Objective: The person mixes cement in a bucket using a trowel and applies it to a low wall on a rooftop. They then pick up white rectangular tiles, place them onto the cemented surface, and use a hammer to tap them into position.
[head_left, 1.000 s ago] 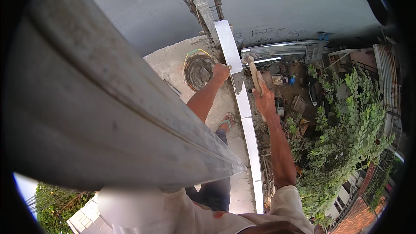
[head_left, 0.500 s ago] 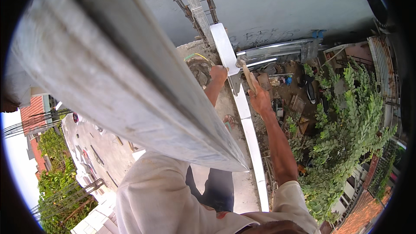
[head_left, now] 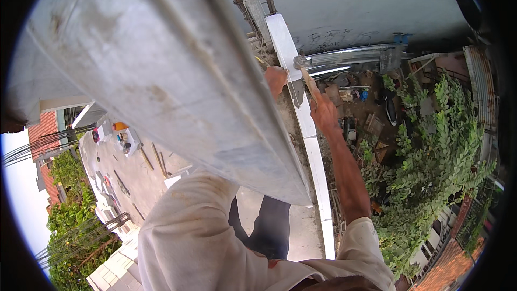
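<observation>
R hand [head_left: 325, 114] grips hammer [head_left: 308, 80]; L hand [head_left: 276, 81] curled by wht block [head_left: 284, 46], can't tell hold; orange container [head_left: 119, 126], contents unclear.

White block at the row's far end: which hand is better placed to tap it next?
Probably the right hand, since it grips the hammer, whose head is at the right edge of the white block. The left hand is at the block's left edge, with no tool showing.

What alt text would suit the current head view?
The person's right hand holds a wooden-handled hammer by a white rectangular block, with the left hand at its opposite side. A long, broad grey beam slants across the foreground.
</observation>
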Motion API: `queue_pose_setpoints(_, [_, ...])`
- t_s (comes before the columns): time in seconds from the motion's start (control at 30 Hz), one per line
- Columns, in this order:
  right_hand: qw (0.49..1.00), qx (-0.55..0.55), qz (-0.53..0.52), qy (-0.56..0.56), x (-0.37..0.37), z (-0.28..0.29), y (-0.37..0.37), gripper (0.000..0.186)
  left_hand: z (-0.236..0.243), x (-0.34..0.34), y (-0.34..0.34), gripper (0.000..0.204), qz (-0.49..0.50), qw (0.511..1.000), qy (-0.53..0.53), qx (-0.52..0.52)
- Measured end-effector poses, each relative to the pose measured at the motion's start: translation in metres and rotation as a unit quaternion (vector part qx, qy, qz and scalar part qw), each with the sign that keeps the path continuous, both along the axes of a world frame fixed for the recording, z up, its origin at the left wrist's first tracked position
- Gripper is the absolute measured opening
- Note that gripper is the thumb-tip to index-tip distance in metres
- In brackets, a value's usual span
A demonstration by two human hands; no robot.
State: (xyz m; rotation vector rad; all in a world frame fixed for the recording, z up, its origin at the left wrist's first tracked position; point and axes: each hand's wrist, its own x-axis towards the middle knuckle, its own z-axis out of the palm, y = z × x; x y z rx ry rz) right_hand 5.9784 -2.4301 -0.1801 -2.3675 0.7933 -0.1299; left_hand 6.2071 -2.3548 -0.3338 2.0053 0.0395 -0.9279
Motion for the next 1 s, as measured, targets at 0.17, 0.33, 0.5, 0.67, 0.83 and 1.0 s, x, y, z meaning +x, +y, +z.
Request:
queue_pose_setpoints(0.17, [0.998,-0.025,0.038,0.048,0.002,-0.008,0.016,0.045,-0.013,0.012,0.025,0.032,-0.113,0.984,-0.092,0.102])
queue_pose_setpoints(0.33, [0.985,0.151,0.006,-0.078,-0.005,-0.064,0.002,0.066,-0.029,0.028,0.002,0.033,-0.182,0.926,-0.262,0.202])
queue_pose_setpoints(0.5, [0.998,-0.028,0.032,0.037,-0.007,-0.03,0.017,0.069,-0.056,0.021,0.014,0.033,-0.153,0.956,-0.179,0.174])
queue_pose_setpoints(0.67, [0.995,0.074,0.015,-0.059,-0.005,-0.047,0.008,0.074,-0.055,0.026,-0.006,0.025,-0.07,0.97,-0.151,0.178])
queue_pose_setpoints(0.83, [0.999,-0.005,0.01,-0.045,0.006,-0.02,-0.002,0.066,-0.061,0.001,0.0,0.019,-0.022,0.996,-0.084,0.037])
queue_pose_setpoints(1.0, [0.991,0.007,-0.007,-0.132,0.072,0.0,0.003,0.073,-0.044,0.026,0.022,0.017,0.052,0.997,-0.056,0.016])
